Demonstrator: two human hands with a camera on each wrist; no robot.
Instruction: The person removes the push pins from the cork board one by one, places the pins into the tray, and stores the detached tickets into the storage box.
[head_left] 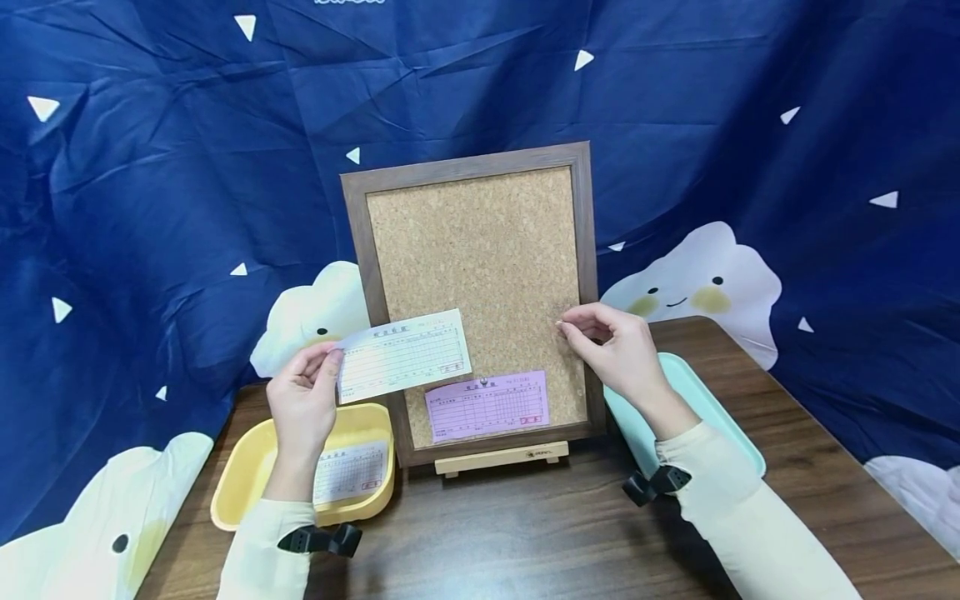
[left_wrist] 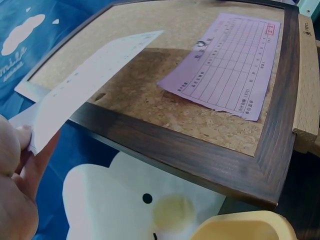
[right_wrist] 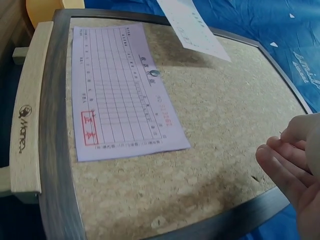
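My left hand pinches the left edge of a pale white-green receipt slip between thumb and fingers. The slip hovers in front of the lower left of a wood-framed cork board, tilted slightly. On the cork's lower part, a purple receipt slip hangs from a round, shiny thumbtack at its top edge. At the board's right side, my right hand has thumb and fingertips together on a tiny pin; only a thin tip shows, the rest being hidden.
The board stands on a light wooden easel on a dark wood table. At left, a yellow tray contains another receipt slip. A mint-green tray lies under the right forearm. Behind hangs a blue cloth.
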